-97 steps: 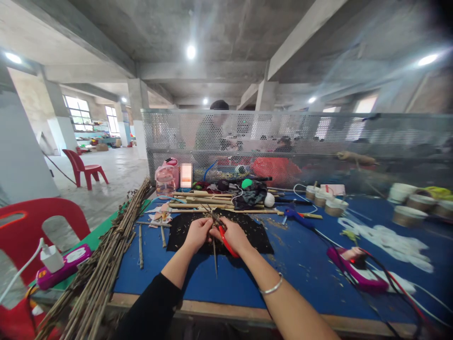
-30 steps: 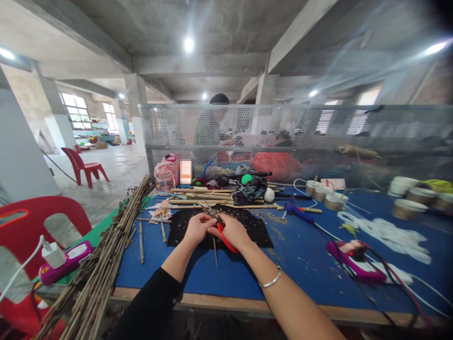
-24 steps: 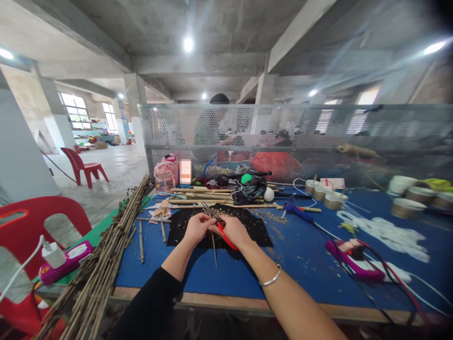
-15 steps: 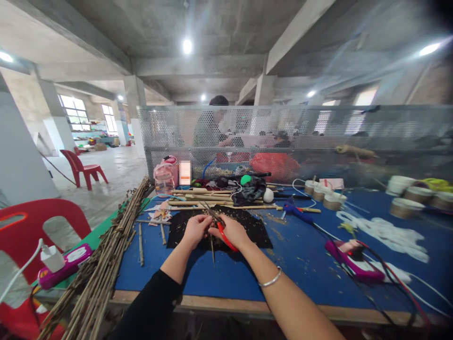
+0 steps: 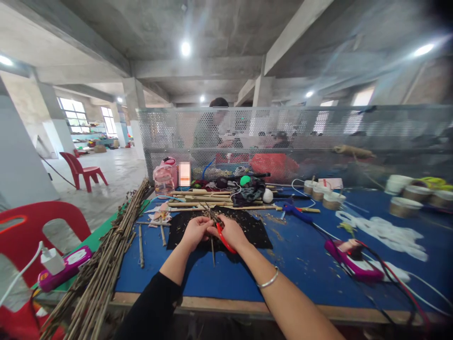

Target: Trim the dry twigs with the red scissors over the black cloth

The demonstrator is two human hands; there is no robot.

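Observation:
My left hand [image 5: 194,232] is closed round a thin dry twig [image 5: 213,251] that hangs down below both hands. My right hand [image 5: 230,232] grips red-handled scissors [image 5: 221,235], their blades at the twig's upper end. Both hands hover over a black cloth [image 5: 247,231] strewn with small clippings, on the blue table [image 5: 297,264].
A long bundle of sticks [image 5: 106,264] runs along the table's left edge. Bamboo pieces [image 5: 198,198], a pink jar [image 5: 164,178], a blue glue gun [image 5: 296,212], a pink power strip [image 5: 354,264] with cables and paper cups [image 5: 331,200] lie around. A mesh screen [image 5: 283,137] with a person behind closes the back. A red chair [image 5: 31,231] stands at left.
The hands have stayed in place over the cloth. The twig has shifted slightly in my left hand and hangs a little shorter below it.

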